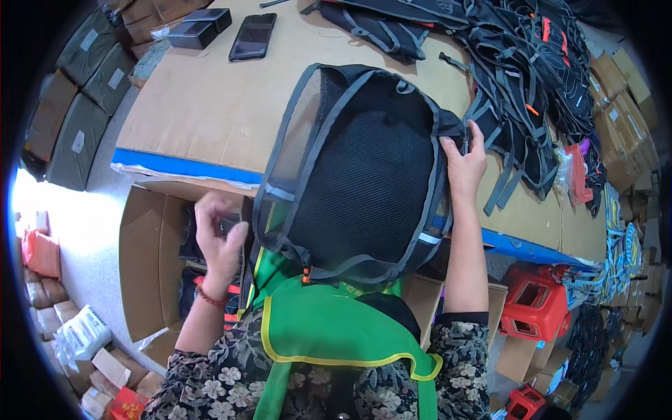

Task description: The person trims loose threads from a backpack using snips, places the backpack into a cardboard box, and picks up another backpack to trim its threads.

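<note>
A black backpack (374, 161) with mesh panels, grey edge binding and pale reflective strips rests over the table's near edge in front of me. My right hand (465, 164) pinches its upper right side between thumb and fingers. Just off the bag's left side is my left hand (220, 241), fingers bent and thumb apart, with nothing visible in it. At the bag's lower left a small orange-and-black tab (306, 274) hangs. Below the bag lies my green apron (336, 325) with yellow edging.
Several black backpacks (518, 91) with grey straps are heaped at the table's far right. A phone (253, 36) and a dark box (199, 29) lie at the far left. An open carton (143, 259) stands to my left, a red plastic stool (532, 301) to my right.
</note>
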`<move>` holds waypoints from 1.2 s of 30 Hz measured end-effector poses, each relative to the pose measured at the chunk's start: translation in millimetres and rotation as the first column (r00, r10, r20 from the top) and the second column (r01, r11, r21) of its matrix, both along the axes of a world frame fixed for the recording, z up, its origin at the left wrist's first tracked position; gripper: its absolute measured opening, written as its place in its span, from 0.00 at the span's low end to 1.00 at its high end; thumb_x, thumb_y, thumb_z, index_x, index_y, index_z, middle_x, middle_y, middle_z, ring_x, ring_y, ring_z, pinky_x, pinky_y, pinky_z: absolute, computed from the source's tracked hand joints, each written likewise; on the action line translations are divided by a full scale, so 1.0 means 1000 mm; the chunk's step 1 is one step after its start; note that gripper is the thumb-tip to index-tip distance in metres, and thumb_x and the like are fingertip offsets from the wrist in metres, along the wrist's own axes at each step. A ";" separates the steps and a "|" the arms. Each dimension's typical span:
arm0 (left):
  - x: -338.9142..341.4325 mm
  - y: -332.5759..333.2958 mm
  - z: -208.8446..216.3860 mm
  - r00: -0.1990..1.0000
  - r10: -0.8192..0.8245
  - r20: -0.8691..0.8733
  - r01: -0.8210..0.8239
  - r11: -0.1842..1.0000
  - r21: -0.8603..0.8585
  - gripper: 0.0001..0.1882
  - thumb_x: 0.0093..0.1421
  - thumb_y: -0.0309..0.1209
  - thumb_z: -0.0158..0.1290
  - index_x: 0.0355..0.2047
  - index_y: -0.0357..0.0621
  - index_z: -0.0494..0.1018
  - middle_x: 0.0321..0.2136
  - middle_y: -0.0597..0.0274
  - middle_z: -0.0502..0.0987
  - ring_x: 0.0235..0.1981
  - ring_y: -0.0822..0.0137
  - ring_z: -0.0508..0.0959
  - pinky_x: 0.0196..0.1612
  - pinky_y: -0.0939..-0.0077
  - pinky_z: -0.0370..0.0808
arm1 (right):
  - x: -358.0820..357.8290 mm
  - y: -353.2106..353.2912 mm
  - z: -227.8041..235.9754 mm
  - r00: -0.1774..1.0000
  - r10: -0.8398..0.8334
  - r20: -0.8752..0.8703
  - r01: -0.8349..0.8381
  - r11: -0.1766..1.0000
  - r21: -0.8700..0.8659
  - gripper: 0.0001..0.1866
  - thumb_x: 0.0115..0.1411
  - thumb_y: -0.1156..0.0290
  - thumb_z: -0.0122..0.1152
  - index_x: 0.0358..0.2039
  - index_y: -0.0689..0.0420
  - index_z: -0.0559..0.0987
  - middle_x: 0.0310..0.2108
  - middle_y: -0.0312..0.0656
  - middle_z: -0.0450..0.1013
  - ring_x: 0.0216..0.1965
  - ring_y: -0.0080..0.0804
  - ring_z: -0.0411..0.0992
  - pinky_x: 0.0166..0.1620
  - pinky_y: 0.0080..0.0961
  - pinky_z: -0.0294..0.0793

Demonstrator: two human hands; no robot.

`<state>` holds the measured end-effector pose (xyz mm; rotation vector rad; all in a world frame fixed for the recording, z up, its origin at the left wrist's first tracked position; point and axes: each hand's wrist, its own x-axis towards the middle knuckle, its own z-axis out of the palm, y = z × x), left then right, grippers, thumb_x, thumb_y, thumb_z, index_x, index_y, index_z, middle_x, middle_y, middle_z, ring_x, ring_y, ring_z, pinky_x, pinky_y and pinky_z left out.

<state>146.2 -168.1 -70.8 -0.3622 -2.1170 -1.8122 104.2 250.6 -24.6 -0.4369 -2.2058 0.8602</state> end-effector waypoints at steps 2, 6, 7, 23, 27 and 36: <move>0.017 0.004 -0.013 0.992 -0.016 0.122 0.021 0.999 -0.047 0.26 0.45 0.27 0.61 0.45 0.39 0.65 0.42 0.60 0.67 0.43 0.67 0.69 0.50 0.74 0.65 | 0.002 -0.005 0.007 0.999 -0.029 0.036 0.028 1.000 0.013 0.32 0.47 0.63 0.68 0.52 0.59 0.71 0.43 0.56 0.74 0.45 0.52 0.73 0.49 0.37 0.69; 0.020 0.024 -0.010 0.761 -0.401 0.509 0.379 0.913 0.152 0.22 0.47 0.23 0.59 0.45 0.36 0.69 0.36 0.66 0.73 0.36 0.77 0.71 0.40 0.80 0.70 | 0.001 -0.006 0.007 0.994 -0.073 0.080 0.068 0.996 0.065 0.33 0.47 0.62 0.68 0.53 0.60 0.70 0.44 0.58 0.73 0.46 0.54 0.72 0.49 0.39 0.69; 0.022 0.026 -0.012 0.762 -0.401 0.508 0.378 0.913 0.154 0.22 0.47 0.23 0.59 0.45 0.36 0.69 0.36 0.66 0.73 0.36 0.77 0.71 0.40 0.80 0.70 | 0.002 -0.006 0.006 0.994 -0.071 0.080 0.066 0.996 0.068 0.33 0.47 0.62 0.68 0.53 0.60 0.70 0.44 0.58 0.73 0.46 0.54 0.72 0.49 0.39 0.69; -0.099 0.065 0.072 0.824 -0.408 0.394 0.277 0.896 0.348 0.06 0.54 0.22 0.52 0.32 0.31 0.74 0.21 0.63 0.76 0.21 0.77 0.75 0.25 0.86 0.72 | -0.040 0.019 0.090 0.913 0.089 -0.398 -0.281 0.844 -0.457 0.29 0.51 0.79 0.61 0.56 0.64 0.68 0.43 0.37 0.71 0.36 0.22 0.69 0.44 0.19 0.68; -0.114 0.072 0.076 0.759 -0.443 0.477 0.202 0.857 0.474 0.16 0.58 0.25 0.53 0.47 0.33 0.69 0.25 0.63 0.76 0.22 0.77 0.75 0.25 0.84 0.74 | -0.037 0.016 0.106 0.956 0.125 -0.266 -0.181 0.964 -0.196 0.27 0.55 0.75 0.59 0.56 0.67 0.67 0.36 0.36 0.72 0.35 0.19 0.67 0.42 0.18 0.68; -0.113 0.030 0.067 0.722 -0.524 0.451 0.255 0.808 0.531 0.35 0.51 0.17 0.55 0.60 0.36 0.57 0.28 0.59 0.78 0.24 0.71 0.77 0.28 0.81 0.75 | 0.044 -0.058 0.050 0.907 0.412 0.084 -0.418 0.905 0.076 0.17 0.52 0.78 0.61 0.44 0.59 0.77 0.36 0.43 0.76 0.38 0.31 0.75 0.43 0.26 0.73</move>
